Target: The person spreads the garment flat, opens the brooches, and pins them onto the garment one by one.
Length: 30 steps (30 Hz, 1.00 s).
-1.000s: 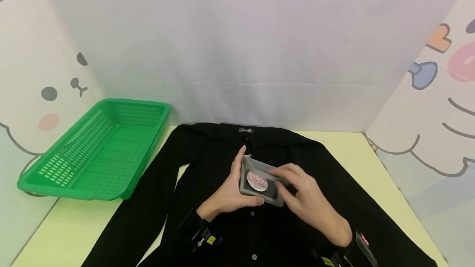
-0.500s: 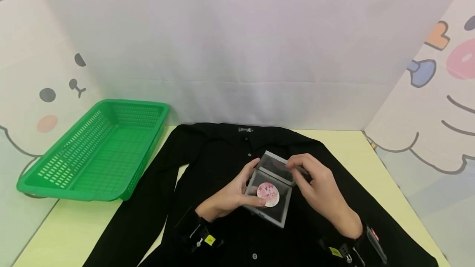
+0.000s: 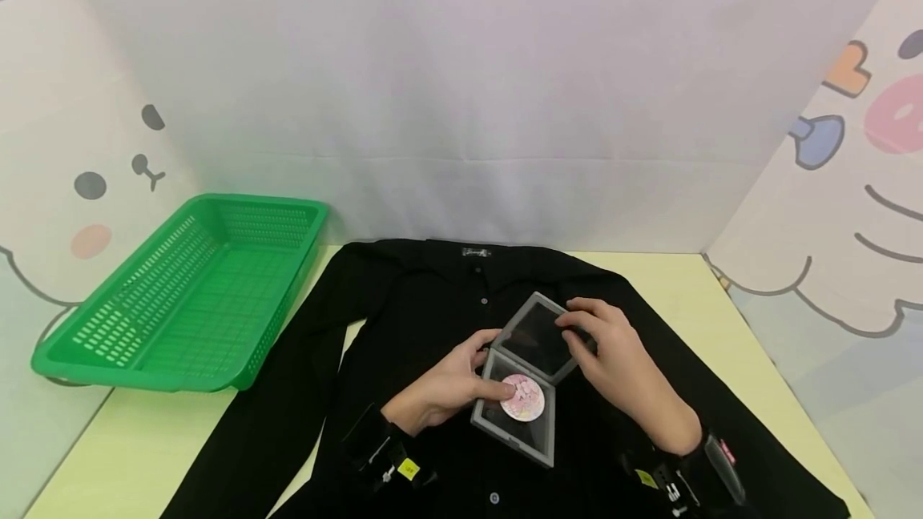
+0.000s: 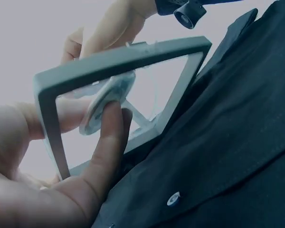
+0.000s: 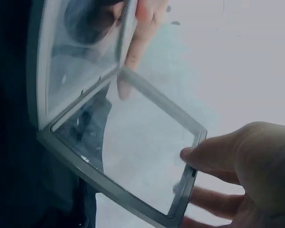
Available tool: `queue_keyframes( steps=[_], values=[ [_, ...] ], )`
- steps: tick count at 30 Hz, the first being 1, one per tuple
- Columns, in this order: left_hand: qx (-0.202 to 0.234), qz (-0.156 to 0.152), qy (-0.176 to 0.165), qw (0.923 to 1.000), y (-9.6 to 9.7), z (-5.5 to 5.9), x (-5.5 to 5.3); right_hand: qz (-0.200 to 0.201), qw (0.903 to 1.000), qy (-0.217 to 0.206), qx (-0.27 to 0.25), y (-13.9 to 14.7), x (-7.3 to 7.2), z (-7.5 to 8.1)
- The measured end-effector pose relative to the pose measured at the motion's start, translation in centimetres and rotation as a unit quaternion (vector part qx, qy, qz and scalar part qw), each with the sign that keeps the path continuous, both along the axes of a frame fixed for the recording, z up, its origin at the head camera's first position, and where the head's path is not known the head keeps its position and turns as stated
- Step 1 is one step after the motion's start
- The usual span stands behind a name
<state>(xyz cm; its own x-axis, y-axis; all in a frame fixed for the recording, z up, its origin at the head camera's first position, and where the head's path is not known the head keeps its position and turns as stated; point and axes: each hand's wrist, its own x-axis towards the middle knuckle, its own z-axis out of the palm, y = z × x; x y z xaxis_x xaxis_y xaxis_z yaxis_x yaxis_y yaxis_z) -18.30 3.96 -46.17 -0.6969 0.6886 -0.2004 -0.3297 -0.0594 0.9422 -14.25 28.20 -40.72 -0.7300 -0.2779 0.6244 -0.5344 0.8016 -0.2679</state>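
Note:
A hinged clear display case (image 3: 513, 440) with a grey frame is spread open above a black shirt (image 3: 425, 295). One half carries a round pink badge (image 3: 528, 405). My left hand (image 3: 449, 388) grips this half by its side, thumb lying on the badge. From the left wrist view, a fingertip presses the clear film behind the badge (image 4: 121, 89). My right hand (image 3: 618, 355) pinches the outer edge of the other half; the right wrist view shows the thumb on its grey frame (image 5: 104, 184), with fingers beneath.
A green plastic basket (image 3: 281, 335) stands at the left on the pale yellow table (image 3: 137, 431). Under both hands the long-sleeved shirt lies spread out. A white curtain (image 3: 461, 86) hangs at the back, with cartoon-printed panels (image 3: 851, 215) on either side.
The case was nearly folded at first; its upper half has swung back and now lies wide apart from the badge half. The case has turned and shifted toward me, and my left thumb has moved onto the badge.

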Motion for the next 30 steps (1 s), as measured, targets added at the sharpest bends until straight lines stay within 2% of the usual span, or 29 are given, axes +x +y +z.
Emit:
queue_keyframes(
  steps=[5, 7, 14, 19, 23, 27, 30],
  values=[
    [0.017, 0.015, -0.021, 0.9995, -0.1, 0.1, -0.2, -0.007, 0.9975, 0.048, 0.052, -0.9, 0.1, -0.5],
    [0.026, 0.020, -0.023, 0.9992, -0.2, 0.3, -0.3, -0.008, 0.9957, 0.052, 0.077, -1.4, 0.4, -0.7],
    [0.036, 0.042, -0.013, 0.9984, -0.4, 0.3, -0.6, -0.044, 0.9922, -0.028, 0.113, -2.7, 1.9, -1.3],
    [0.043, 0.058, -0.009, 0.9973, -0.4, 0.2, -0.6, -0.061, 0.9869, -0.045, 0.142, -3.1, 2.4, -1.2],
    [0.039, 0.069, -0.014, 0.9967, -0.3, 0.1, -0.6, -0.057, 0.9879, -0.069, 0.127, -3.3, 2.4, -1.2],
    [0.036, 0.075, -0.024, 0.9962, -0.2, 0.0, -0.4, -0.052, 0.9893, -0.103, 0.089, -3.5, 2.2, -1.1],
    [0.040, 0.072, -0.025, 0.9963, -0.2, 0.0, -0.3, -0.041, 0.9937, -0.093, 0.048, -3.4, 1.6, -1.0]
  ],
)
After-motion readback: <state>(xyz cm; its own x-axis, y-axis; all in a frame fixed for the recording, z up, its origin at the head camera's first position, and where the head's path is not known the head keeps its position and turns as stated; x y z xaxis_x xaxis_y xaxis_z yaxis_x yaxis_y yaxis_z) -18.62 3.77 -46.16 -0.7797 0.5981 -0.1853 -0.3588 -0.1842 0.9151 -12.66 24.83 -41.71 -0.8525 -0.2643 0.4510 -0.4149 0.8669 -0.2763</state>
